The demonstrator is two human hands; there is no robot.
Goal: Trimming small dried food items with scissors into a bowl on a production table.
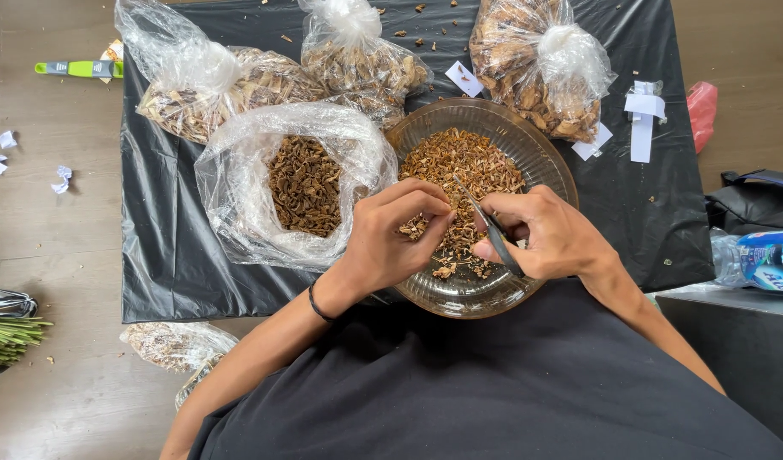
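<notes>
A clear glass bowl (552,162) full of brown dried plant pieces (460,158) sits on black plastic sheeting in front of me. My left hand (391,234) is over the bowl's near left side, fingers pinched on a small dried piece (411,228). My right hand (549,232) holds a thin metal tool with a dark handle (492,228), its tip pointing toward the piece between my left fingers. A black band circles my left wrist.
An open clear bag of dark dried pieces (302,183) lies left of the bowl. Three tied bags of lighter dried pieces (536,72) lie behind. Black sheeting (170,255) covers the wooden floor. A water bottle (762,258) is at right, green stalks (4,336) at left.
</notes>
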